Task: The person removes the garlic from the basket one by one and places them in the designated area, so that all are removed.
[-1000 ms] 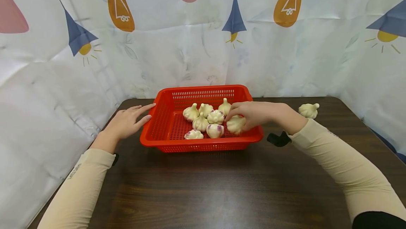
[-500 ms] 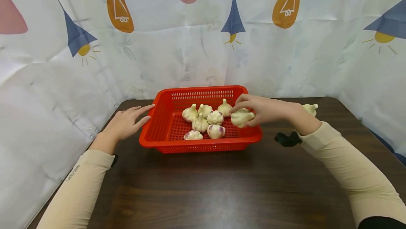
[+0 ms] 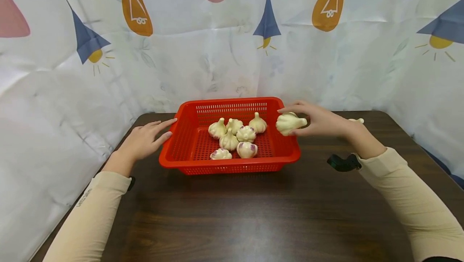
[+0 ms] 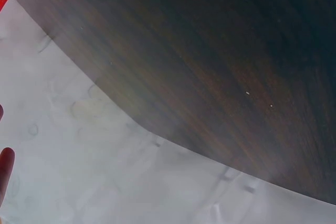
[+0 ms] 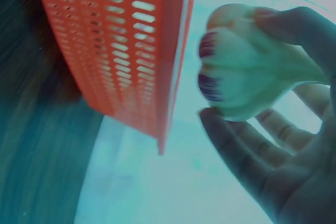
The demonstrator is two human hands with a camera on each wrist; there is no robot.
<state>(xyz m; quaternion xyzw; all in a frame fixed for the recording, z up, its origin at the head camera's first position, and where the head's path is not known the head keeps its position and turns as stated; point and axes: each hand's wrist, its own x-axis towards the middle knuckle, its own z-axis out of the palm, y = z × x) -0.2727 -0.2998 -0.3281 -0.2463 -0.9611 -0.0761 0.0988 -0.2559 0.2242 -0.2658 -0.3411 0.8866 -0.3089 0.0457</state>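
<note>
My right hand (image 3: pixel 319 121) pinches a garlic bulb (image 3: pixel 288 123) between thumb and fingers, over the right rim of a red plastic basket (image 3: pixel 232 164). In the right wrist view the bulb (image 5: pixel 247 66) shows purple patches at its base, beside the slotted wall of the basket (image 5: pixel 118 51). My left hand (image 3: pixel 143 141) has its fingers extended, with fingertips right at the basket's left rim. Inside the basket lie several garlic bulbs, among them one upright bulb (image 3: pixel 257 123) at the back and one tipped bulb (image 3: pixel 247 150) in front.
Another garlic bulb (image 3: pixel 359 120) lies on the table at the right, mostly hidden behind my right forearm. The dark wooden table (image 3: pixel 232 213) extends in front of the basket. A white printed curtain (image 3: pixel 210 52) hangs close behind and at both sides.
My right hand has lifted the garlic bulb from the basket's right part and carried it up and right to the rim. The left hand has stayed in place.
</note>
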